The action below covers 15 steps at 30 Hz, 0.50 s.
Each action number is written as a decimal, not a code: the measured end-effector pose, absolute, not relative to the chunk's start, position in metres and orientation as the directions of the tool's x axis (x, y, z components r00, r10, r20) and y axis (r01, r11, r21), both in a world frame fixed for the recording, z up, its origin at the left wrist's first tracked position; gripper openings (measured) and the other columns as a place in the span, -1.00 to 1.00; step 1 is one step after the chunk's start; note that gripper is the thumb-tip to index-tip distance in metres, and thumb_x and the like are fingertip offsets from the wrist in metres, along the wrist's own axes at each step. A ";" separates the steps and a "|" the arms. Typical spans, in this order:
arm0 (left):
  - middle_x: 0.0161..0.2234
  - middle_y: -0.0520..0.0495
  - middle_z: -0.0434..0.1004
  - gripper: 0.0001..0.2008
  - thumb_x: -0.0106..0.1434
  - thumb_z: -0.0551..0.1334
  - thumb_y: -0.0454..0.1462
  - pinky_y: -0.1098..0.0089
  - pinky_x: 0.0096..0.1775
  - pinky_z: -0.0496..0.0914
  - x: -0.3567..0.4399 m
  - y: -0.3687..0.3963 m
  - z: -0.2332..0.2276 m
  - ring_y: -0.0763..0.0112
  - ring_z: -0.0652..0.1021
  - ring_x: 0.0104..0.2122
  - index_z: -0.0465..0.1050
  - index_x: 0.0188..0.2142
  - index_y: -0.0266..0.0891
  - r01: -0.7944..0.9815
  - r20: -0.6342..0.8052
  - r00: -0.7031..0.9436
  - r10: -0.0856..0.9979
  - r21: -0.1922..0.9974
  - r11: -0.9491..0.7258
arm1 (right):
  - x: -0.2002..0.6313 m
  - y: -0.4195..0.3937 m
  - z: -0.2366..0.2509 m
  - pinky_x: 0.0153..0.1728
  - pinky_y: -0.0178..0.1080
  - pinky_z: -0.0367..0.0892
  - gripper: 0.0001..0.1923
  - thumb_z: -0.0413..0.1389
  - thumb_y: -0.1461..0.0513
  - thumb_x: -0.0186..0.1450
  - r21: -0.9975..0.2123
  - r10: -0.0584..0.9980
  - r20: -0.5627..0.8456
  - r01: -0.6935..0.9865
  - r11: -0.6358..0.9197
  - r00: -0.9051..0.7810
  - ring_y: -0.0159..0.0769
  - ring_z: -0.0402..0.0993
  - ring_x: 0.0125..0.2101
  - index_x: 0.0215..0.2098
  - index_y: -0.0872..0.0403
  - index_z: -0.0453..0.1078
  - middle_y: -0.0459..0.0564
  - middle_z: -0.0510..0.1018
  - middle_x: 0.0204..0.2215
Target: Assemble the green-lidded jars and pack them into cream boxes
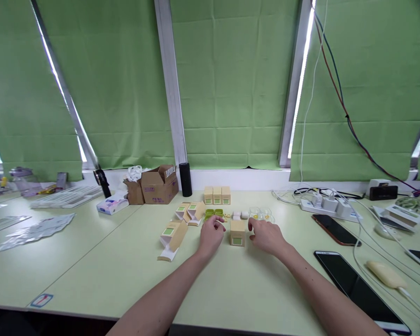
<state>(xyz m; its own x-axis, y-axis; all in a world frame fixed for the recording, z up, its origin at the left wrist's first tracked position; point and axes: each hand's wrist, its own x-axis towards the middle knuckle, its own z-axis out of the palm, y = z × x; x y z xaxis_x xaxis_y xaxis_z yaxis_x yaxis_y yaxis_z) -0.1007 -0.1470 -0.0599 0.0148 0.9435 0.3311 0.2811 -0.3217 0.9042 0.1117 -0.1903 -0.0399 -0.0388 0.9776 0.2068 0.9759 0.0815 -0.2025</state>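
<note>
Small box (pixel 237 232): matt tan card. Worktop (pixel 126 266): smooth pale laminate. Phones (pixel 336 229): glossy glass. Blinds (pixel 231 79): green cloth.

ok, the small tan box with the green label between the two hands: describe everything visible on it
The small tan cardboard box is cube-shaped and closed, with a green square label on its front face. It stands upright on the pale green table, in front of a row of small green and clear items. The left hand sits just to one side, the right hand to the other; whether either touches it cannot be told.

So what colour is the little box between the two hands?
The little box is tan with a green square label on its front, seen in the head view.
</note>
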 end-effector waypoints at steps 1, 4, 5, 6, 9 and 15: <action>-0.55 0.03 0.56 -0.84 0.09 0.20 -0.42 0.32 -0.29 0.33 -0.101 -0.147 -0.060 0.25 0.58 -0.44 0.48 -0.36 -0.16 0.278 0.334 0.012 0.942 0.904 -0.324 | 0.113 -0.192 -0.037 -0.39 -0.22 0.09 -0.72 0.20 0.35 0.14 -0.231 0.975 0.219 0.968 0.099 -0.047 -0.10 0.55 -0.32 -0.17 -0.02 0.41 0.05 0.61 -0.27; -0.55 0.03 0.56 -0.83 0.07 0.21 -0.44 0.32 -0.28 0.34 -0.101 -0.146 -0.059 0.26 0.57 -0.45 0.47 -0.38 -0.16 0.277 0.347 0.002 0.938 0.901 -0.334 | 0.117 -0.196 -0.030 -0.41 -0.25 0.05 -0.62 0.23 0.34 0.12 -0.319 0.960 0.267 0.932 0.172 -0.085 -0.17 0.51 -0.30 -0.11 -0.05 0.34 0.00 0.56 -0.16; -0.54 0.03 0.56 -0.83 0.07 0.21 -0.44 0.32 -0.27 0.34 -0.101 -0.146 -0.059 0.26 0.58 -0.44 0.47 -0.38 -0.16 0.287 0.351 0.001 0.936 0.897 -0.337 | 0.117 -0.198 -0.027 -0.42 -0.26 0.04 -0.60 0.24 0.33 0.11 -0.339 0.957 0.272 0.920 0.194 -0.102 -0.20 0.50 -0.30 -0.11 -0.05 0.32 -0.02 0.54 -0.12; -0.53 0.03 0.56 -0.82 0.08 0.20 -0.45 0.32 -0.26 0.35 -0.101 -0.146 -0.059 0.26 0.59 -0.42 0.46 -0.37 -0.16 0.301 0.355 0.001 0.935 0.891 -0.339 | 0.116 -0.200 -0.025 -0.42 -0.27 0.04 -0.59 0.25 0.33 0.11 -0.357 0.956 0.266 0.909 0.215 -0.122 -0.23 0.49 -0.31 -0.10 -0.05 0.30 -0.02 0.52 -0.08; -0.48 0.01 0.59 -0.80 0.12 0.16 -0.47 0.33 -0.22 0.37 -0.101 -0.145 -0.060 0.28 0.61 -0.38 0.46 -0.34 -0.17 0.355 0.361 0.006 0.933 0.871 -0.339 | 0.108 -0.205 -0.019 -0.43 -0.29 0.04 -0.56 0.27 0.29 0.12 -0.402 0.955 0.217 0.873 0.276 -0.202 -0.30 0.46 -0.32 -0.08 -0.05 0.25 -0.05 0.46 0.01; -0.47 0.00 0.59 -0.81 0.16 0.13 -0.47 0.36 -0.23 0.41 -0.101 -0.145 -0.059 0.32 0.62 -0.38 0.45 -0.33 -0.19 0.399 0.344 0.008 0.939 0.860 -0.319 | 0.089 -0.200 -0.016 -0.42 -0.31 0.00 -0.63 0.19 0.37 0.16 -0.382 0.946 0.225 0.872 0.307 -0.234 -0.32 0.43 -0.30 -0.12 -0.03 0.24 -0.09 0.51 -0.11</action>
